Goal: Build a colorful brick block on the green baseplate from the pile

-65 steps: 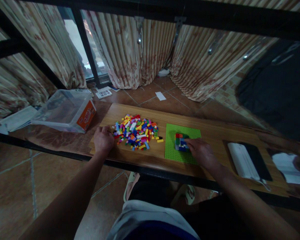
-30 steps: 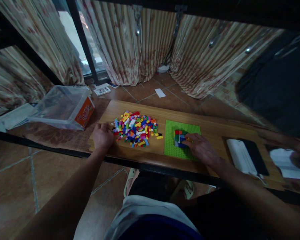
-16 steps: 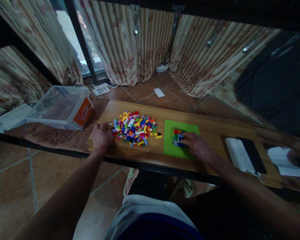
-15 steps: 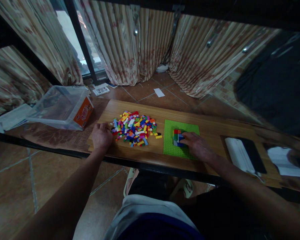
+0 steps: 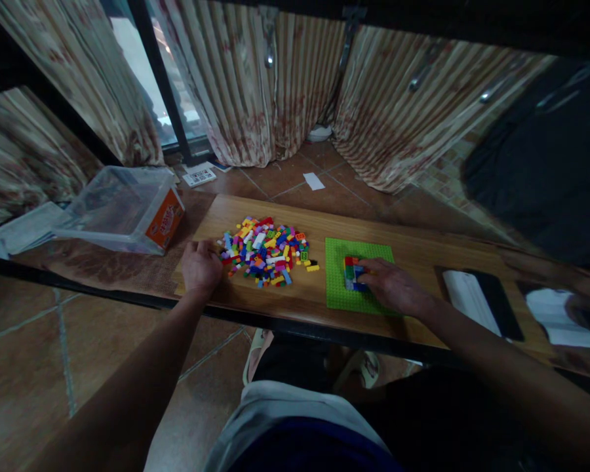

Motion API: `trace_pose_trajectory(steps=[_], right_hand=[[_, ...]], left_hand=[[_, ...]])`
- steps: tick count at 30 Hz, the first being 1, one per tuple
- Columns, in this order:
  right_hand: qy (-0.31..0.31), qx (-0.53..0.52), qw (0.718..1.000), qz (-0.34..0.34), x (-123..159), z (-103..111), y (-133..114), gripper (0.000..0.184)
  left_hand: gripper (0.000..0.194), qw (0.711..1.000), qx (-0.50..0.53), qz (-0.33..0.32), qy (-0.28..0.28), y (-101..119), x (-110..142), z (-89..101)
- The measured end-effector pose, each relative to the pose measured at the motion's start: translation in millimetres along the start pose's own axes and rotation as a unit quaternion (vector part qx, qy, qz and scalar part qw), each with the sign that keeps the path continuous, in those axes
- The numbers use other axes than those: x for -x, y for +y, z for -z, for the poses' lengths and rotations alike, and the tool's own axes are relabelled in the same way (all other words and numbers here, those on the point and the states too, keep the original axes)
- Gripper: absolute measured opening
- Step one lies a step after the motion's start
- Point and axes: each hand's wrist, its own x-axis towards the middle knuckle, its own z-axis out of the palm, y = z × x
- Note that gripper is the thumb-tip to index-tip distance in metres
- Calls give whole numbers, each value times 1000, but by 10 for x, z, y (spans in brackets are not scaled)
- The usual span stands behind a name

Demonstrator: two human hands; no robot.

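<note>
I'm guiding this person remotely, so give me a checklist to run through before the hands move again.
1. Green baseplate lying flat on the wooden board: ok.
2. Loose brick pile off the baseplate: ok, it lies to the left.
3. Whole brick structure visible: not ok, the right hand covers its right part.
4. Bricks under the right fingers pressed fully down: cannot tell, hidden.
5. Left hand free of bricks: cannot tell, it is curled beside the pile's left edge.
</note>
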Motion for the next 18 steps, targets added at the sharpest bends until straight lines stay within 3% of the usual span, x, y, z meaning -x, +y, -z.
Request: trace_pose_trajectory(steps=[7, 18], right_hand=[[-3, -59, 998, -8, 74, 2, 59, 31], [54, -129, 987, -77, 147, -90, 23, 29]], left_hand=[[35, 1000, 2, 4, 4, 7, 9, 5], [37, 1000, -1, -2, -1, 8, 6, 11]])
